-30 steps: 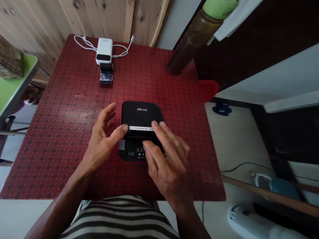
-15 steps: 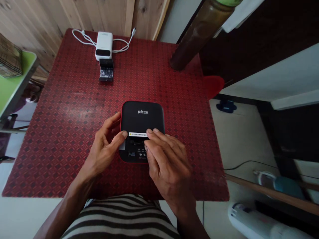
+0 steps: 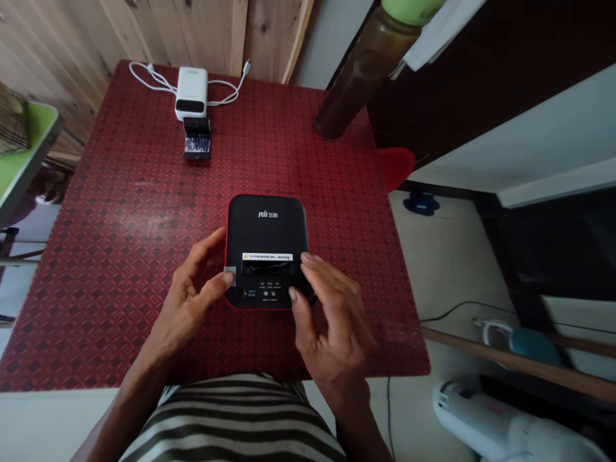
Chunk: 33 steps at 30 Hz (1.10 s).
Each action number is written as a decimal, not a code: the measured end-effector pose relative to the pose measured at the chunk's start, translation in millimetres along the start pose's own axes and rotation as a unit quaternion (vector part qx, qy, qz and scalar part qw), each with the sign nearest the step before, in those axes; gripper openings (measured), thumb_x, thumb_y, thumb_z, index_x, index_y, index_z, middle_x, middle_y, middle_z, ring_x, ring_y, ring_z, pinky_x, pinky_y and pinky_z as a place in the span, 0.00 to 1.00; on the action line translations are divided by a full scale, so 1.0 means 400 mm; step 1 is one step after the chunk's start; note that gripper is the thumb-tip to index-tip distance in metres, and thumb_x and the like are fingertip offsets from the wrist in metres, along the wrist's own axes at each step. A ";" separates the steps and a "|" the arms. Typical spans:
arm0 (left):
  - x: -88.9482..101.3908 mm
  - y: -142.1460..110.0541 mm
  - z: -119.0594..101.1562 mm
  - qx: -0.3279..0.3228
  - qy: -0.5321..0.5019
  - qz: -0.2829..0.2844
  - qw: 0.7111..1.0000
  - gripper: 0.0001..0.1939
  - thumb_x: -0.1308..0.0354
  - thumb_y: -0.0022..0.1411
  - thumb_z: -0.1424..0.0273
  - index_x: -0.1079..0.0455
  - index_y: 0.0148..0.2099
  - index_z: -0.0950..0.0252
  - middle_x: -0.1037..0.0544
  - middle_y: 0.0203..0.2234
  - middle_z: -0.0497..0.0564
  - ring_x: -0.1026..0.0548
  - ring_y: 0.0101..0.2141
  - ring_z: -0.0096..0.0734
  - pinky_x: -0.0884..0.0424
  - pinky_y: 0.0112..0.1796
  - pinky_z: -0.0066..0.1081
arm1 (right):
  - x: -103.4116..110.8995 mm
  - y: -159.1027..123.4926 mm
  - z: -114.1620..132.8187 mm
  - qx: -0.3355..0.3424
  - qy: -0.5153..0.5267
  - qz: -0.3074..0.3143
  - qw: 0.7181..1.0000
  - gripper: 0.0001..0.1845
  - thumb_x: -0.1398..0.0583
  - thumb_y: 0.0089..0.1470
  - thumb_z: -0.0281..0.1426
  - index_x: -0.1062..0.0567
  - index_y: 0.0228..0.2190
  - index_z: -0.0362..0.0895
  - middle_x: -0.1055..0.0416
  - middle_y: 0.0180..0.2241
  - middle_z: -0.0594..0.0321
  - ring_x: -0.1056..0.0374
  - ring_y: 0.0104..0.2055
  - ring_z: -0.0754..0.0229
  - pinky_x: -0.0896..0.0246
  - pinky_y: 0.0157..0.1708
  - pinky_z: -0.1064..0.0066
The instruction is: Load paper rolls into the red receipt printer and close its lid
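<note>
Nearest us, striped clothing [image 3: 231, 427] shows on the near side of the black device [image 3: 267, 234], which lies flat on the red table [image 3: 120, 256]. We flank the device on 2 sides: our left hand [image 3: 190, 295] touches its left edge, thumb and fingers spread apart; our right hand [image 3: 339, 314] sits at its near right corner, thumb and forefinger apart. Beyond the device, leftward, lies a white gadget [image 3: 191, 86]; beyond it, rightward, stands a brown bottle [image 3: 360, 80].
</note>
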<state>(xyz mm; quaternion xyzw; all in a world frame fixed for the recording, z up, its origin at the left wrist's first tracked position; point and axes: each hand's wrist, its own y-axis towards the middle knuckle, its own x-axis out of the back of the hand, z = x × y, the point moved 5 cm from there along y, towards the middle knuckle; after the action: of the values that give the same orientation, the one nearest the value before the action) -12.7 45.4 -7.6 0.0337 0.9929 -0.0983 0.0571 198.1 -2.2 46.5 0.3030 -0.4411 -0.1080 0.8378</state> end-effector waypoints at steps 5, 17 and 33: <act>0.003 -0.007 0.001 0.034 -0.018 -0.001 0.999 0.33 0.26 0.70 0.57 0.24 0.73 0.52 0.22 0.73 0.55 0.24 0.71 0.58 0.25 0.68 0.55 | 0.011 -0.050 -0.038 -0.053 0.004 -0.029 0.998 0.31 0.33 0.73 0.29 0.28 0.72 0.47 0.17 0.61 0.46 0.18 0.62 0.44 0.16 0.57 0.50; -0.025 0.003 -0.014 0.039 -0.031 -0.041 0.998 0.29 0.30 0.67 0.64 0.22 0.69 0.56 0.16 0.65 0.54 0.18 0.63 0.51 0.18 0.53 0.41 | -0.023 -0.110 -0.073 -0.145 0.025 0.013 0.989 0.28 0.40 0.78 0.42 0.30 0.72 0.45 0.16 0.57 0.46 0.16 0.56 0.46 0.17 0.53 0.53; -0.011 -0.004 0.030 0.009 -0.026 -0.028 0.999 0.32 0.30 0.71 0.57 0.26 0.74 0.53 0.18 0.67 0.55 0.19 0.65 0.56 0.18 0.59 0.49 | 0.003 -0.053 -0.077 -0.115 0.044 0.024 0.992 0.30 0.37 0.76 0.39 0.32 0.73 0.47 0.18 0.61 0.45 0.17 0.61 0.43 0.17 0.57 0.48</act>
<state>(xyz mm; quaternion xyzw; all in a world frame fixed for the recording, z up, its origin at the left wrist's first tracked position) -7.1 41.3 -18.7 0.0036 0.9908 -0.1093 0.0801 225.5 -6.9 21.5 0.1984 -0.3957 -0.1248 0.8880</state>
